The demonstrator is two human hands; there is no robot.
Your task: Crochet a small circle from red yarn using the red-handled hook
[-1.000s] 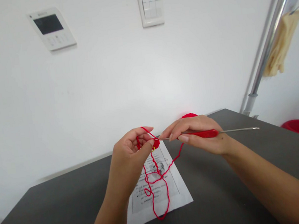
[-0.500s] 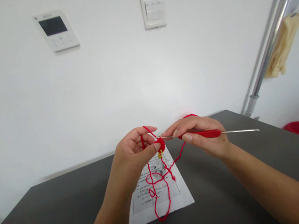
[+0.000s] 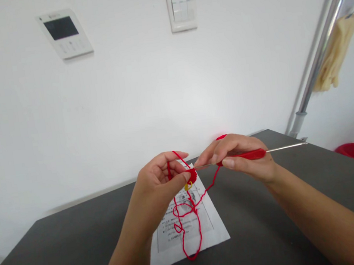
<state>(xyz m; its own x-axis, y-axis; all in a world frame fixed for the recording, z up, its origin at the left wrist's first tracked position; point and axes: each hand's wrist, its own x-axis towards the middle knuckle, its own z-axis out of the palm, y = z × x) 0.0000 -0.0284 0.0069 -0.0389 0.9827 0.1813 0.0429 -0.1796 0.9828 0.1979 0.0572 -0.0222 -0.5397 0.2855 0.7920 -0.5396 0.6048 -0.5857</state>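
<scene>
Pinched between thumb and bent fingers of the left hand (image 3: 156,176), the small red yarn piece (image 3: 192,175) jutted rightward, meeting the thin metal tip of the hook (image 3: 250,155) (whether inside a stitch, I couldn't tell). The right hand (image 3: 250,168) gripped the hook's smooth red handle, long axis sideways and nearly level, while soft yarn (image 3: 200,233) looped below over a flat printed sheet (image 3: 221,234).

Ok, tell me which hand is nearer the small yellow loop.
Left. The left hand pinches the small red yarn piece just above the small yellow loop; the right hand is farther off, up and to its right, holding the red-handled metal hook.
</scene>
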